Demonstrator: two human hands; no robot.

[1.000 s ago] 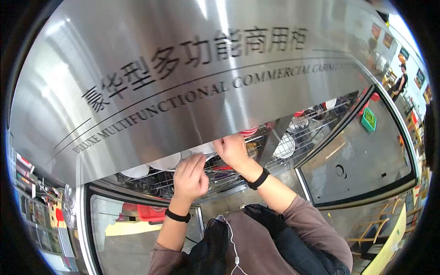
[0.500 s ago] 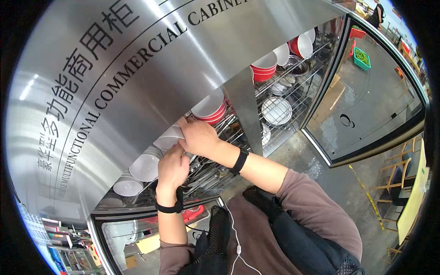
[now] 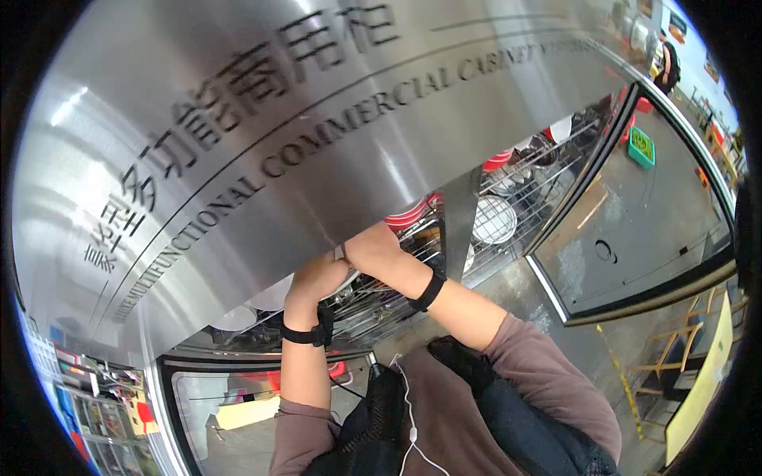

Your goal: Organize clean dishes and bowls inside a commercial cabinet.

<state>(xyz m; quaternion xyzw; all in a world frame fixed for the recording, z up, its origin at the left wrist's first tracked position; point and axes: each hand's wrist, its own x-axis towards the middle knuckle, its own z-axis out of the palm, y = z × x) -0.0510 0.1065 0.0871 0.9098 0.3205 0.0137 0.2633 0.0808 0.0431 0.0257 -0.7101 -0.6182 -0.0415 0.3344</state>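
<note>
White round bowl [image 3: 271, 297] lies just outboard of L hand [image 3: 318, 279], farther from R hand [image 3: 373, 249]; fingers hidden, can't tell grips.

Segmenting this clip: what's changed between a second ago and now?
The left hand has moved in beside the right hand; their fingers now mostly disappear behind the steel panel. Whether anything was gripped or released is hidden. The view has tilted. Unchanged: glass door on the right open, white plate in place.

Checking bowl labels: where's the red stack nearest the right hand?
Head view, near centre: the red stack shows below the steel panel, just beyond the right hand and left of the post.
</note>
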